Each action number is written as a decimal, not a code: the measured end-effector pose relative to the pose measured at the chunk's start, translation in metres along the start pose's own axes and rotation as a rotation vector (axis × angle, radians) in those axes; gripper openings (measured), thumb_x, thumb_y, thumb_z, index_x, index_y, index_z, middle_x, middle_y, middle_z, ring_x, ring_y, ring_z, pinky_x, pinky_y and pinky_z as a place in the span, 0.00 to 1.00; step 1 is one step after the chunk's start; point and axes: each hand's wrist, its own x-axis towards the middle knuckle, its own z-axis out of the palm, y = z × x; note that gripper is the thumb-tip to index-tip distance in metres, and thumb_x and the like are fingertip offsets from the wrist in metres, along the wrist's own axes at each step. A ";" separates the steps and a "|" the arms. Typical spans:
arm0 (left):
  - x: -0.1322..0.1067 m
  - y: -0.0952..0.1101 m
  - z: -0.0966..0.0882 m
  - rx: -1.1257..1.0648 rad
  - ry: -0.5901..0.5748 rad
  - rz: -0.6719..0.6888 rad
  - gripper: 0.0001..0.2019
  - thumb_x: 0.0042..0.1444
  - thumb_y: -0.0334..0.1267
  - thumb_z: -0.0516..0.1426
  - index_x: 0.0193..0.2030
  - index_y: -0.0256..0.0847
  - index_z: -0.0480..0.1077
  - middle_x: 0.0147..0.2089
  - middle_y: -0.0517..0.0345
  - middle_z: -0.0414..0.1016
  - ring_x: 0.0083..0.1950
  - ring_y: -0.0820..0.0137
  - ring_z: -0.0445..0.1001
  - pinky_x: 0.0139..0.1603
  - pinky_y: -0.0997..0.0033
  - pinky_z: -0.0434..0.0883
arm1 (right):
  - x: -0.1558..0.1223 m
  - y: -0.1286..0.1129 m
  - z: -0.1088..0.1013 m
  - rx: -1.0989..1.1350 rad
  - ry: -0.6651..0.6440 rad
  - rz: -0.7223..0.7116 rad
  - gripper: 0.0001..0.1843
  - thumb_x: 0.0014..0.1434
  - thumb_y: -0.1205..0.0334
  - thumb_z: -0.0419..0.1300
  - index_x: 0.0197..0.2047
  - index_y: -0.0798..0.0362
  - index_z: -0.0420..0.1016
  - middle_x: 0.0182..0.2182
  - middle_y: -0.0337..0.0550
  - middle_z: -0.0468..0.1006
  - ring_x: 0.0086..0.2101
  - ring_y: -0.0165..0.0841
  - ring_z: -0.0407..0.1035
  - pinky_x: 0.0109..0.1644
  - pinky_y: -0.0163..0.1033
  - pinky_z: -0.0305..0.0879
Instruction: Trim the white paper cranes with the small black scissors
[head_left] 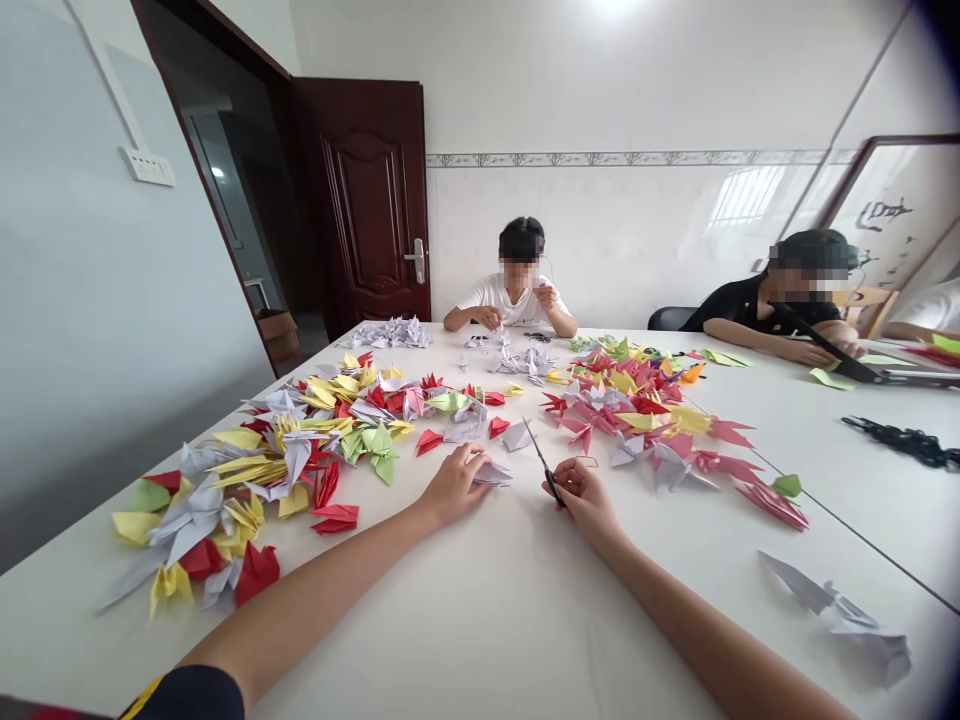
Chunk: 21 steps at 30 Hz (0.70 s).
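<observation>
My left hand (456, 487) is closed on a folded piece of pale lilac paper (493, 474), its fingers at the paper's left end. In my right hand (585, 492) is a pair of scissors (553, 484) with black handles, the thin blades pointing up and to the left. The scissors and the folded paper are apart, with a short gap of table between them. Just beyond lie another lilac paper piece (517, 436) and small red folded pieces (499, 427). A thin red outline shape (581, 461) lies beside my right hand.
Heaps of folded paper pieces (262, 460) in yellow, red, green and lilac cover the white table (420, 620) at left; another heap (637, 400) lies at right. A lilac paper bird (840, 610) lies near right. Two people (517, 290) (787, 300) sit across the table. Black cord (904, 440) lies far right.
</observation>
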 end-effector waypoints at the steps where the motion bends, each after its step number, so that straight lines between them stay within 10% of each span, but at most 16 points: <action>1: 0.000 0.001 0.000 0.007 0.000 0.005 0.16 0.63 0.32 0.63 0.57 0.44 0.71 0.63 0.45 0.67 0.64 0.51 0.70 0.65 0.47 0.73 | 0.000 0.001 0.000 -0.009 -0.005 -0.010 0.37 0.38 0.32 0.76 0.35 0.51 0.67 0.27 0.39 0.71 0.29 0.33 0.72 0.27 0.34 0.65; 21: 0.005 -0.004 0.003 0.016 0.064 -0.047 0.14 0.66 0.33 0.63 0.57 0.42 0.71 0.61 0.47 0.66 0.57 0.56 0.77 0.59 0.54 0.78 | 0.002 0.000 0.003 -0.133 -0.032 -0.045 0.33 0.39 0.34 0.74 0.34 0.52 0.68 0.24 0.37 0.73 0.22 0.28 0.66 0.25 0.34 0.61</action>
